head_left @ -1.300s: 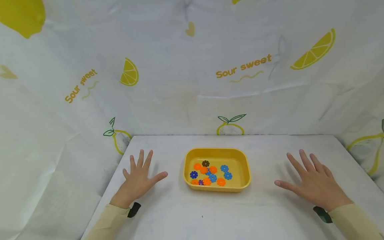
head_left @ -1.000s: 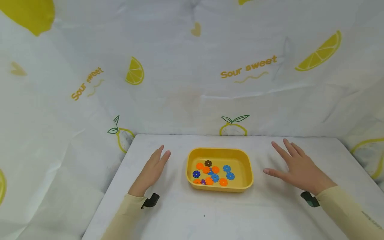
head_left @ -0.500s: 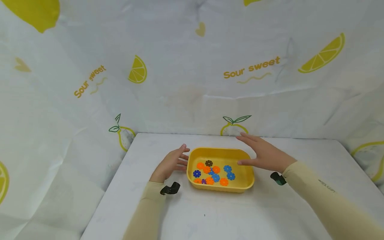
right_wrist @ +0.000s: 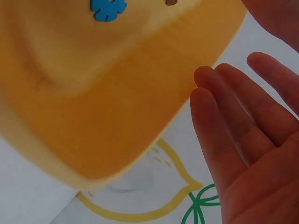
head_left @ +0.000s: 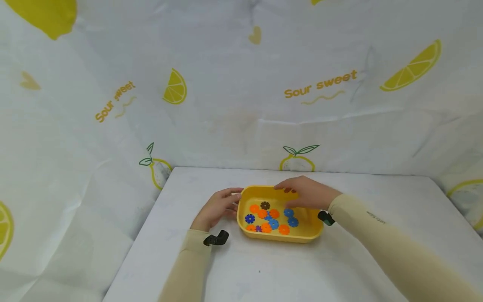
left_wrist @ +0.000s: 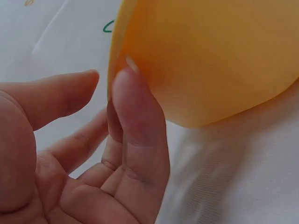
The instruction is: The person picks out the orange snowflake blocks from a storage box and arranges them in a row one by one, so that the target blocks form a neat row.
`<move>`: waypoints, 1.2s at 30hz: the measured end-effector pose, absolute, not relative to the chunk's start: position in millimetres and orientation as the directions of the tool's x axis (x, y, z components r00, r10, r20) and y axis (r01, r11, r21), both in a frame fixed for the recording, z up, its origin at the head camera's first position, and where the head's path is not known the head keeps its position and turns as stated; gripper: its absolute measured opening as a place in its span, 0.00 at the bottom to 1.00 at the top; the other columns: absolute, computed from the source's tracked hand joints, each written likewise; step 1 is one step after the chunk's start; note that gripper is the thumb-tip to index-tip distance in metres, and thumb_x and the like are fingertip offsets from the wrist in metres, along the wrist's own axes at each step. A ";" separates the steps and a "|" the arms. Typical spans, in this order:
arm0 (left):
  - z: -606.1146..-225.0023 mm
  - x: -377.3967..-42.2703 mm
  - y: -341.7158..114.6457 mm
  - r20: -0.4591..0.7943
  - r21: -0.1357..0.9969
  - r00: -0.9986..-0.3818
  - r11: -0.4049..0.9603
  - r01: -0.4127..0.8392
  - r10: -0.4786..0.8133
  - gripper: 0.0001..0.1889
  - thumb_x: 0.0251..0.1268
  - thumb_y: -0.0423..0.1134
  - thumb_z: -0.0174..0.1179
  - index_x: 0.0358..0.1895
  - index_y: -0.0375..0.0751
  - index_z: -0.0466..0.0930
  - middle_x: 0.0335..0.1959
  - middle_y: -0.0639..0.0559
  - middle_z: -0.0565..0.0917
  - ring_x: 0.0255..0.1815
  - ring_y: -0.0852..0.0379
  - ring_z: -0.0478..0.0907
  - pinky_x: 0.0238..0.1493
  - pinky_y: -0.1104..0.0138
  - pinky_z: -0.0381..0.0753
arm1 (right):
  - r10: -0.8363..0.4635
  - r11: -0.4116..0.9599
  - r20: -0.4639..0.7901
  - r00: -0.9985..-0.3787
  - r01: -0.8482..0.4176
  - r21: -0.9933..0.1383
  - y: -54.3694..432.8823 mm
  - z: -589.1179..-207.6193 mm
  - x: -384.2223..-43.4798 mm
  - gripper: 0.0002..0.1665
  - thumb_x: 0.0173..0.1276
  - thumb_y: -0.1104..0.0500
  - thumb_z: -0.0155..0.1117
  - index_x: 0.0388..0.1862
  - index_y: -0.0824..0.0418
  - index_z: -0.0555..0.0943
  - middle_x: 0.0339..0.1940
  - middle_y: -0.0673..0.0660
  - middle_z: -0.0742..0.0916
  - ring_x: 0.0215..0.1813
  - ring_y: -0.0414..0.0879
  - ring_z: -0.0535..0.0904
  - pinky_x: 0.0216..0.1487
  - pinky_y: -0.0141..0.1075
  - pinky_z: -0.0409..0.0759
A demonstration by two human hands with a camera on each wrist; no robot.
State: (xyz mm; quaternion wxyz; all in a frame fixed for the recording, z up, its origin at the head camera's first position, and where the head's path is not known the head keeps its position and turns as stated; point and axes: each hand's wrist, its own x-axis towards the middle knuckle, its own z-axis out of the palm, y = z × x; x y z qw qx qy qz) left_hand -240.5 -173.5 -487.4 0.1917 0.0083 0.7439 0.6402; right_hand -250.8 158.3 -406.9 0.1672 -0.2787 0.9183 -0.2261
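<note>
A yellow plastic tray (head_left: 281,238) sits on the white table, holding flat notched discs: several orange discs (head_left: 284,229), several light blue discs (head_left: 293,222), a dark blue disc (head_left: 250,218), a brown disc (head_left: 265,205) and a purple disc, partly hidden. My left hand (head_left: 215,209) is at the tray's left end; in the left wrist view its loosely bent fingers lie against the wall, the thumb apart. Over the tray's right part reaches my right hand (head_left: 313,193), covering some of it. In the right wrist view its fingers (right_wrist: 210,121) extend near the rim, holding nothing.
A white cloth (head_left: 226,84) printed with lemons and lettering hangs behind and beside the table (head_left: 260,260). Dark wrist straps (head_left: 216,238) show at both sleeves.
Both hands, earlier spread wide apart, have moved inward to the tray. The left hand came to its left end, and the right hand swung left over it. The discs keep their arrangement.
</note>
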 end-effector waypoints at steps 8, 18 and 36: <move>-498.3 -242.6 -174.6 -0.264 0.964 -0.916 0.111 -0.241 0.302 0.26 0.76 0.46 0.68 0.75 0.49 0.79 0.53 0.43 0.90 0.39 0.54 0.87 0.47 0.63 0.92 | -0.605 0.754 -0.298 -0.739 -0.412 -0.511 137.4 -422.5 -259.1 0.30 0.72 0.52 0.78 0.72 0.48 0.84 0.65 0.47 0.89 0.65 0.47 0.83 0.71 0.52 0.83; -506.4 -239.6 -180.0 -0.271 0.961 -0.904 0.047 -0.271 0.330 0.28 0.77 0.47 0.69 0.76 0.49 0.78 0.53 0.42 0.90 0.40 0.54 0.87 0.49 0.61 0.93 | -0.665 0.708 -0.279 -0.693 -0.466 -0.530 122.5 -447.3 -261.6 0.20 0.70 0.63 0.77 0.59 0.50 0.90 0.55 0.45 0.90 0.56 0.46 0.81 0.68 0.50 0.82; -512.9 -245.9 -185.4 -0.269 0.955 -0.899 -0.025 -0.295 0.345 0.27 0.76 0.46 0.70 0.75 0.49 0.79 0.51 0.44 0.90 0.37 0.55 0.86 0.48 0.61 0.93 | -0.642 0.748 -0.272 -0.717 -0.507 -0.428 108.0 -455.2 -263.3 0.14 0.64 0.60 0.84 0.45 0.46 0.90 0.49 0.43 0.88 0.51 0.44 0.78 0.67 0.47 0.82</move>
